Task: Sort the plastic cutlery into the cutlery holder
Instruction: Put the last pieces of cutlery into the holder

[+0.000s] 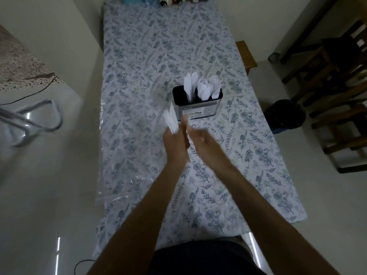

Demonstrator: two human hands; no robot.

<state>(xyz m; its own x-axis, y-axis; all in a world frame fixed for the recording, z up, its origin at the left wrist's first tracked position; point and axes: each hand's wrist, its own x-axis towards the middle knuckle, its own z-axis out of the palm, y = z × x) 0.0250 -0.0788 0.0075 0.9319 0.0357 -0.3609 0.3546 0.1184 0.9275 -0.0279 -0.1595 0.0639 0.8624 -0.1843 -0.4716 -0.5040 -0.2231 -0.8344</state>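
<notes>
A metal cutlery holder [198,108] with a dark inside stands upright mid-table. White plastic knives [189,85] fill its left slot, spoons [203,90] the middle, forks [216,84] the right. My left hand [175,139] grips a bunch of white plastic cutlery [171,121] that points up, just in front of and left of the holder. My right hand [202,141] is blurred and lies against the left hand; whether it holds a piece cannot be made out.
The table carries a floral cloth [158,56] under clear plastic. Bottles [170,1] stand at the far end. A metal chair frame [33,124] is on the left, a dark bin [285,116] and wooden furniture [337,86] on the right.
</notes>
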